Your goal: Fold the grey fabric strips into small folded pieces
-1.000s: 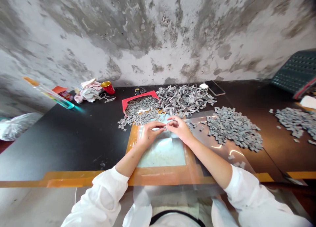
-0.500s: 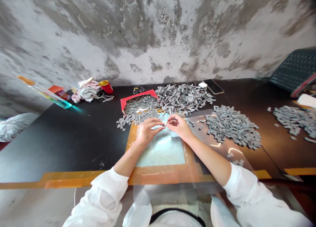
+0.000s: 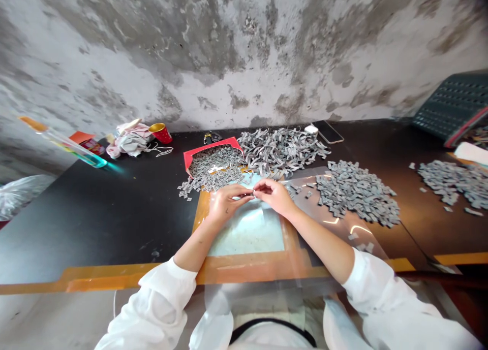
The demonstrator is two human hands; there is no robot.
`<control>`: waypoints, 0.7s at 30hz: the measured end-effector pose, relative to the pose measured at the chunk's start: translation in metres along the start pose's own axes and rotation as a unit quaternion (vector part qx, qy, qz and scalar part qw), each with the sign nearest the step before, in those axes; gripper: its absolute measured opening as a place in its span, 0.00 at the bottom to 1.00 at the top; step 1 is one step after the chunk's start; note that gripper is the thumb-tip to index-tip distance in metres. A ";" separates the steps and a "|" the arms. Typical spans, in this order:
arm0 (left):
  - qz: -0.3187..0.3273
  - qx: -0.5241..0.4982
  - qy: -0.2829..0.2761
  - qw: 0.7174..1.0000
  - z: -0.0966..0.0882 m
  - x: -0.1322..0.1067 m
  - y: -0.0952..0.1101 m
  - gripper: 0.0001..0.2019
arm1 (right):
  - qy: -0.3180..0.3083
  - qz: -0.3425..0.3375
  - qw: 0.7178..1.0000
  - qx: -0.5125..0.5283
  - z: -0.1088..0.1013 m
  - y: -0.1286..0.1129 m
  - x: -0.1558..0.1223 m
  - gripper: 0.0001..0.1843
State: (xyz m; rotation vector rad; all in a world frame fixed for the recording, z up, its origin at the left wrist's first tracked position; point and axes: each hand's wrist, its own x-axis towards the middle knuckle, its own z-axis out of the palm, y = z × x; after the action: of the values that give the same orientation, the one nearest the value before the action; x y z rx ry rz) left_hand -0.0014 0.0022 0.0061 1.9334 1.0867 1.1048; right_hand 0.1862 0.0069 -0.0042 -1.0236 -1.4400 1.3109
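The left hand (image 3: 229,203) and right hand (image 3: 273,197) are holding a small grey fabric tab (image 3: 253,192) in narrow fingertip grips above a clear plastic sheet (image 3: 301,208), keeping the pinch close and steady.

Grey tabs (image 3: 356,193); red card tray (image 3: 213,146); gold-lined red cup (image 3: 161,133); mottled grey-white wall (image 3: 244,50).

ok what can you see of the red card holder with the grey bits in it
The red card holder is a shallow, open, folder-like piece with a bright red border along its back and sides; it looks like card or stiff paper. It lies flat, heaped with small grey pieces that spill over its front edge onto the black table top. Its front end lies by the orange-taped board.
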 end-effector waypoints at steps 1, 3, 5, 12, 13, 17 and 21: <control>-0.001 0.001 0.000 1.000 0.000 -0.001 0.000 0.09 | 0.000 0.009 1.000 0.009 0.000 0.000 0.001 0.10; -0.006 0.002 0.003 1.000 0.001 -0.002 0.002 0.10 | 0.002 0.026 0.999 0.030 0.000 0.000 0.002 0.12; -0.007 0.003 0.009 1.000 0.002 -0.003 0.005 0.09 | 0.009 0.041 0.998 0.053 0.001 0.001 0.002 0.14; -0.027 -0.017 0.025 0.999 0.001 0.000 0.006 0.09 | 0.022 0.052 0.994 0.090 0.002 0.001 0.001 0.17; -0.033 -0.026 0.018 0.999 0.000 0.001 0.003 0.09 | 0.018 0.049 0.995 0.089 0.002 0.000 0.001 0.17; -0.098 -0.112 -0.024 0.989 -0.001 0.002 -0.006 0.10 | -0.001 0.017 0.999 0.042 -0.001 -0.001 0.000 0.14; -0.176 -0.265 -0.048 0.947 0.002 0.002 -0.010 0.19 | -0.051 -0.009 0.999 0.012 -0.003 -0.002 -0.002 0.11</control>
State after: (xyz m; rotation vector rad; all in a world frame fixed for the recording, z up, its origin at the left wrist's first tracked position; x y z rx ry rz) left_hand -0.0020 0.0080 -0.0022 1.2976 0.9160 0.9655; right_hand 0.1893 0.0056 -0.0028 -0.9391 -1.5025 1.3805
